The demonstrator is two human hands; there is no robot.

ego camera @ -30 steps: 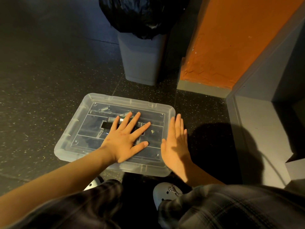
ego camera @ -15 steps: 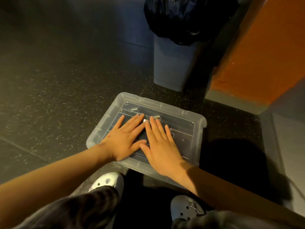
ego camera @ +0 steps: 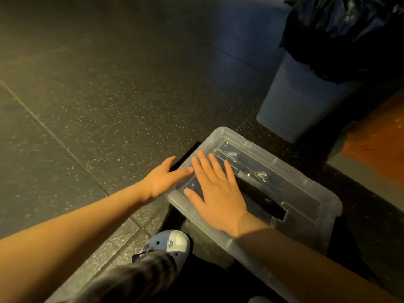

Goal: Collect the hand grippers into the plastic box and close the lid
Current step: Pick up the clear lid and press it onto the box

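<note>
Palm down, your right hand (ego camera: 216, 193) lies flat on the lid (ego camera: 306, 186) just right of the frame's centre. Its fingers are straight and a little spread, pointing toward the upper left, and it grips nothing. Your left hand (ego camera: 161, 180) sits just to the left of it at the lid's left rim, also wide and holding nothing. Its thumb stretches along the rim toward your right index finger, and the other fingers reach past the rim over a dark gap beside the box. Whether they touch the box's side there, you cannot tell.

The lid sits on the plastic box (ego camera: 332, 217), which stands on the floor in the lower right of the frame, skewed so one corner points to the upper left. Through the clear lid you can see the hand grippers (ego camera: 261, 174) inside: metal coil springs near the far edge and dark handles below them. Their number cannot be made out.

Below the box, at the bottom centre, a pale shoe (ego camera: 172, 243) shows above a dark checked trouser leg (ego camera: 142, 278). The dark speckled floor (ego camera: 109, 106) fills the left and upper left. In the upper right stands a grey bin (ego camera: 301, 106) lined with a black bag (ego camera: 349, 29), and an orange wall (ego camera: 376, 138) runs along the right edge.
</note>
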